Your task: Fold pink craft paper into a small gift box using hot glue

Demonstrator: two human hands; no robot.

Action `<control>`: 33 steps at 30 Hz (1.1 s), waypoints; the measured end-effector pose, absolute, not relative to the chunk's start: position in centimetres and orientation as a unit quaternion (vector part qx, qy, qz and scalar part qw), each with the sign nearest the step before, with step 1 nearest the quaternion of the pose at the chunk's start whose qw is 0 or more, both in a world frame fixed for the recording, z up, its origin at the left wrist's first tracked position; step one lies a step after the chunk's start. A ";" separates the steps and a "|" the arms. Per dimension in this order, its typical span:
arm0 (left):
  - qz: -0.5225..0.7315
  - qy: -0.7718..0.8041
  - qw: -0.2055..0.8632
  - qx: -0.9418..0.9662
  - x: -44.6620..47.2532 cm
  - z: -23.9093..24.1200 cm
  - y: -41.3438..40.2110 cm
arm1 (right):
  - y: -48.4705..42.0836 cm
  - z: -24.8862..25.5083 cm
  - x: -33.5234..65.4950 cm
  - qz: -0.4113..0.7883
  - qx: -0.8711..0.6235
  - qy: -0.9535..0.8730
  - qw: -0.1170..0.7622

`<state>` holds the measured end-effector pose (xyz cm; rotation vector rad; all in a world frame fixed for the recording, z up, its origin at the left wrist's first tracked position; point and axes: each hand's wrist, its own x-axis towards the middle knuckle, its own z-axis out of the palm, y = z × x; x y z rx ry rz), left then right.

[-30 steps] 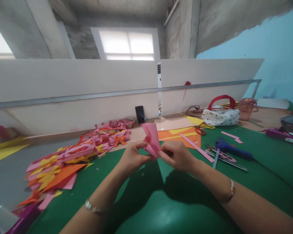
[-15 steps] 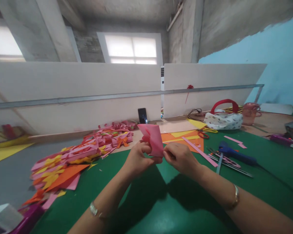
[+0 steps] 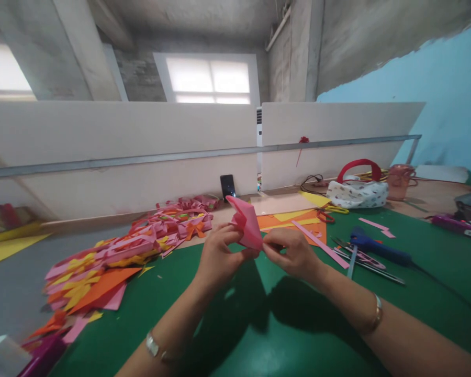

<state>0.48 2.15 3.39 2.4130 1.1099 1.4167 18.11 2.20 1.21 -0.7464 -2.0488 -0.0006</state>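
Note:
A folded pink craft sheet (image 3: 250, 224) is held up over the green tabletop, its top left corner pointing upward and curling. My left hand (image 3: 223, 252) is closed around its lower left side, with thumb underneath and fingers behind and inside the fold. At the bottom right corner, my right hand (image 3: 290, 250) pinches the edge between thumb and forefinger. The two hands nearly meet at that corner. Whether the sheet is paper or felt is hard to tell.
Left lies a heap of pink, orange and yellow cut pieces (image 3: 141, 243). On the right are a blue glue gun (image 3: 380, 248) with its cord, metal tools (image 3: 377, 268) and a pink strip (image 3: 322, 245). Behind stand a phone (image 3: 227, 186), orange sheets (image 3: 314, 230), scissors (image 3: 337, 209) and a white bag (image 3: 357, 193).
The pink sheet has turned and folded inward, its upright flat face now narrower and slanting to a point at the right hand. Both hands keep their grip.

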 end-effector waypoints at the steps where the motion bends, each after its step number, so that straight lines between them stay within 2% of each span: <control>1: 0.472 0.366 0.056 0.800 0.4 3.3 2.2 | 2.1 1.3 18.2 0.017 -0.297 -0.836 0.460; 12: 0.468 0.399 -0.039 0.787 0.8 3.7 1.2 | 2.2 1.2 18.2 0.015 -0.291 -0.845 0.448; 26: 0.511 0.370 -0.051 0.774 0.9 3.4 1.3 | 2.0 1.0 17.8 0.006 -0.310 -0.815 0.489; 33: 0.495 0.385 -0.028 0.779 1.0 3.7 1.0 | 1.5 1.3 17.6 0.103 -0.345 -0.796 0.486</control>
